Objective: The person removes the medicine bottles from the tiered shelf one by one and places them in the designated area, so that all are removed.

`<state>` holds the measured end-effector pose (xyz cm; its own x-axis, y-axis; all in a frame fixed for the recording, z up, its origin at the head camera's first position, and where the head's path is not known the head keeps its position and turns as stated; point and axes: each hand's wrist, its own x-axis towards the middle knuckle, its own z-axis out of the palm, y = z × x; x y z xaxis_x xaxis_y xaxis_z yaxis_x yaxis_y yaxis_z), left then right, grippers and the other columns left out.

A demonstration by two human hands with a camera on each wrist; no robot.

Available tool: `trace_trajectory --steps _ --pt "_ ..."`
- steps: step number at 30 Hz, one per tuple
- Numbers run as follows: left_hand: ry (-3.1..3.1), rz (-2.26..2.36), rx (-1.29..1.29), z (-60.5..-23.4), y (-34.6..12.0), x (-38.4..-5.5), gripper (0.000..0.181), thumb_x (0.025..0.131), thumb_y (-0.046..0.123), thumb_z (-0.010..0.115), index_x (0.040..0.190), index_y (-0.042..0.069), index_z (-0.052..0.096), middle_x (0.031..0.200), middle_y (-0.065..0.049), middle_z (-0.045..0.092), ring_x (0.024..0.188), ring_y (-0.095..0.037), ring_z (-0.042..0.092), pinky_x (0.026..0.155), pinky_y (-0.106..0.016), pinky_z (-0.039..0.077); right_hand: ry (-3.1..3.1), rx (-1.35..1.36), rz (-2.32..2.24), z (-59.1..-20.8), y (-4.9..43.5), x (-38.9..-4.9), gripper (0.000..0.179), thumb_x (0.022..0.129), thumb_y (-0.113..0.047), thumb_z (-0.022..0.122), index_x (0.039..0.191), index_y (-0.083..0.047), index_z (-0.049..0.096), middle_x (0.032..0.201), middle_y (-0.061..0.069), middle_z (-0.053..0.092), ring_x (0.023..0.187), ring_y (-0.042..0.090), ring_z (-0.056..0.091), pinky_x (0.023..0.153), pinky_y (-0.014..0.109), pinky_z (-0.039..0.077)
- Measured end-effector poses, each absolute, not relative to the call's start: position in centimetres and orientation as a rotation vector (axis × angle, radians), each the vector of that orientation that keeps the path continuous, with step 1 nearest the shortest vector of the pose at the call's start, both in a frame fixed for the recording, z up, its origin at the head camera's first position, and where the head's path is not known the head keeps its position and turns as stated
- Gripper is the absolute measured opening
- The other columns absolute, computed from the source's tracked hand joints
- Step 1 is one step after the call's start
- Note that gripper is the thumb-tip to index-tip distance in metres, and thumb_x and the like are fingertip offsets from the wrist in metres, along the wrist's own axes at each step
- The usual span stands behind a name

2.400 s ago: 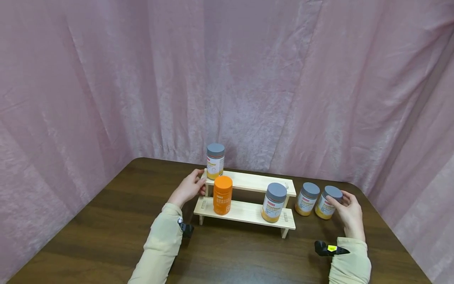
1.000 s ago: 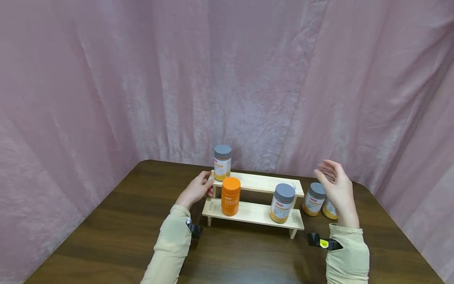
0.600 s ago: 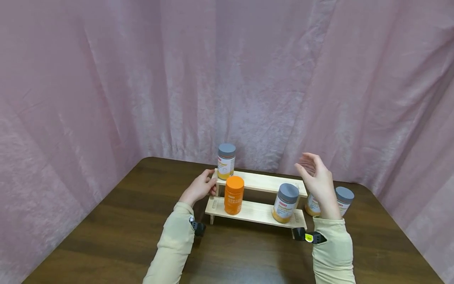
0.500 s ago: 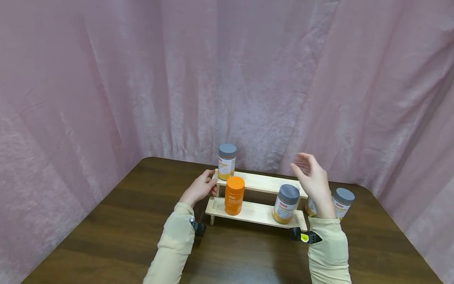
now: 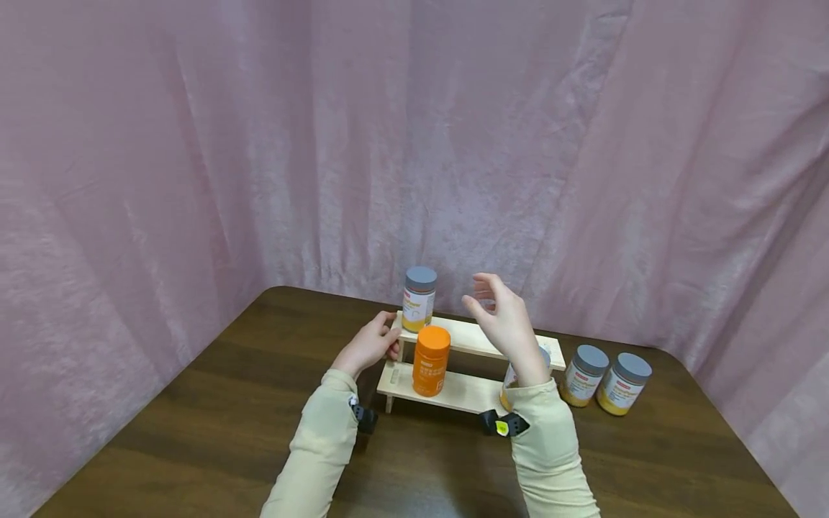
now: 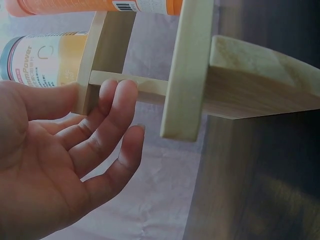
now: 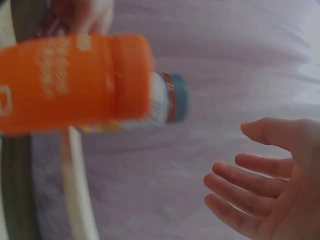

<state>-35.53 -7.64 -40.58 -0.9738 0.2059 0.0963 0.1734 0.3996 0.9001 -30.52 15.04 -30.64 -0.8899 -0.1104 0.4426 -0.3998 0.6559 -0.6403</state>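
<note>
A two-tier wooden shelf rack (image 5: 453, 392) stands on the table. My left hand (image 5: 370, 347) holds the left end of its upper board, thumb at the edge and fingers curled by the leg, as the left wrist view shows. Close to that hand, a grey-lidded jar (image 5: 417, 306) stands on the upper tier. Below it on the lower tier is an orange jar (image 5: 430, 363) with an orange lid. My right hand (image 5: 508, 320) hovers over the rack, fingers spread and holding nothing. Behind its wrist, another grey-lidded jar (image 5: 507, 388) on the lower tier is mostly hidden.
Two more grey-lidded jars, a nearer-to-rack one (image 5: 584, 375) and an outer one (image 5: 624, 385), stand side by side on the dark wooden table (image 5: 194, 424), right of the rack. A pink curtain (image 5: 414, 144) hangs behind the table.
My right hand has left the outer jar at the right, risen and moved left over the rack. The left hand keeps its place on the rack. The view has shifted slightly.
</note>
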Motion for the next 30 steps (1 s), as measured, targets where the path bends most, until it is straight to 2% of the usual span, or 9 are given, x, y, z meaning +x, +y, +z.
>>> trace_trajectory --steps 13,22,30 --pt "2.563 1.701 0.343 -40.6 -7.0 -36.0 0.042 0.101 0.009 0.047 0.14 -0.004 0.036 0.076 -0.012 0.059 0.062 -0.016 0.058 0.068 -0.034 0.055 -2.604 0.4 1.372 -32.5 11.0 -34.8 0.063 0.094 -0.033 0.063 0.146 -0.009 0.035 0.142 0.019 0.049 0.128 0.037 0.053 0.103 0.05 0.045" --pt "2.589 1.682 0.35 -40.6 -6.9 -35.8 0.04 0.102 0.01 0.047 0.138 -0.002 0.038 0.079 -0.016 0.062 0.064 -0.018 0.061 0.069 -0.035 0.055 -2.598 0.332 1.419 -32.9 9.5 -35.6 0.067 0.092 -0.035 0.065 0.145 -0.01 0.033 0.139 0.018 0.052 0.12 0.033 0.058 0.099 0.048 0.047" --pt "2.597 1.659 0.37 -40.6 -6.5 -35.8 0.039 0.102 0.011 0.047 0.138 -0.003 0.038 0.076 -0.013 0.061 0.064 -0.019 0.06 0.068 -0.034 0.054 -2.602 0.291 1.378 -33.7 9.4 -36.2 0.07 0.089 -0.035 0.07 0.142 -0.008 0.034 0.132 0.018 0.057 0.115 0.033 0.06 0.095 0.046 0.049"
